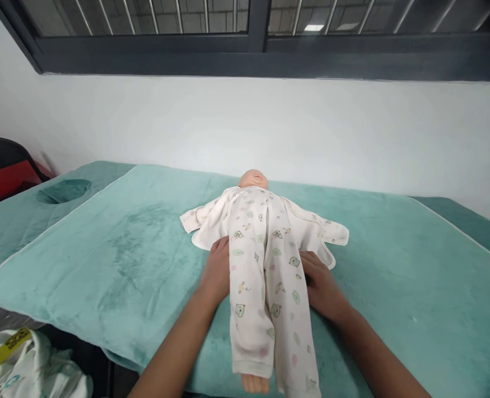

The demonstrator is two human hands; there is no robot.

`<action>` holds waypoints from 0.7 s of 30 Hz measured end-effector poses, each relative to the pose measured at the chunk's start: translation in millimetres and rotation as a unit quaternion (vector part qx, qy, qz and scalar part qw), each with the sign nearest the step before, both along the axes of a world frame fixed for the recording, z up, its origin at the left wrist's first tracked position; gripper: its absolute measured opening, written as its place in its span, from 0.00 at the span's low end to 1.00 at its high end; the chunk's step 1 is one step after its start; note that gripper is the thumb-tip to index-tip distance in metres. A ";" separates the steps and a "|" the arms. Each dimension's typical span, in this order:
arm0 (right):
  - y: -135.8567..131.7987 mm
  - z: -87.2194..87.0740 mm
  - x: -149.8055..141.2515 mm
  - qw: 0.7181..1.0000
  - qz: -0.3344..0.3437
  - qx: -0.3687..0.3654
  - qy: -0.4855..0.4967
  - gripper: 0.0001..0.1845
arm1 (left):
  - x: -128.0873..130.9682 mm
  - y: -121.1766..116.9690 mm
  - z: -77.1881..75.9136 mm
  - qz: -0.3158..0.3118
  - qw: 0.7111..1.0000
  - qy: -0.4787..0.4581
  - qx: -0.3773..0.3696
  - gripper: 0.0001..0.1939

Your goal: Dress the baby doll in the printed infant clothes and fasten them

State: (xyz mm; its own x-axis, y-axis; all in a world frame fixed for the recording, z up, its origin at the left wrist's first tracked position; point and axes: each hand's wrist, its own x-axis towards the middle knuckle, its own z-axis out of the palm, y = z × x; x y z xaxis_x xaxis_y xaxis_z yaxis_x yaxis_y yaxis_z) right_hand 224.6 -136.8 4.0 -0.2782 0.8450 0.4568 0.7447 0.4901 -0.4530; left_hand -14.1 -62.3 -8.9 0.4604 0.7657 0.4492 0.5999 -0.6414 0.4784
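Observation:
A baby doll (254,178) lies on its back on a teal blanket (116,249), head toward the wall. It wears a white printed sleepsuit (265,260) with the sleeves spread sideways and a bare foot (254,382) sticking out of the left trouser leg. My left hand (217,271) rests against the doll's waist on the left side, fingers tucked under the cloth. My right hand (318,282) grips the waist on the right side, fingertips hidden beneath the garment.
The blanket covers a padded teal table (477,226) with a face hole (64,190) at the left end, set against a white wall under a dark window frame. A red and black chair (4,171) stands far left. Crumpled white clothing (33,370) lies at bottom left.

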 end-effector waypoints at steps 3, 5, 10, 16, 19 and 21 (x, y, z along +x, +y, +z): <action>-4.1 0.6 0.8 0.999 -0.027 -0.028 0.011 0.05 | -0.3 -0.5 1.1 0.018 1.000 -0.002 0.008 0.17; -4.8 -0.8 1.0 0.999 -0.035 -0.030 0.002 0.06 | -0.3 -0.8 1.4 0.008 1.000 0.009 0.016 0.18; -0.9 -5.4 0.1 0.997 -0.040 -0.039 -0.044 0.09 | 0.5 -0.7 -0.2 0.002 0.998 0.039 0.048 0.22; 0.3 -6.9 0.5 0.996 -0.013 -0.051 -0.065 0.12 | 1.0 0.0 -0.8 0.017 0.999 0.010 0.034 0.19; 0.5 -7.9 2.7 0.998 0.000 -0.038 -0.055 0.14 | -0.8 -2.6 -0.3 0.011 1.000 0.013 0.022 0.19; 1.2 -8.6 4.3 0.998 0.007 -0.029 -0.050 0.16 | -3.9 -5.9 -1.3 0.005 0.999 0.022 0.027 0.18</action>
State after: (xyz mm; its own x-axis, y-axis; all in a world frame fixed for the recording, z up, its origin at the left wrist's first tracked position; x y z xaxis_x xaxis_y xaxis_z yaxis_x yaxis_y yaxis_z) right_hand 228.9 -135.6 -4.6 -0.3323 0.8646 0.3768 0.7806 0.4764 -0.4047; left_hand -18.1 -68.1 -10.2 0.4724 0.7455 0.4701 0.6267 -0.6592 0.4155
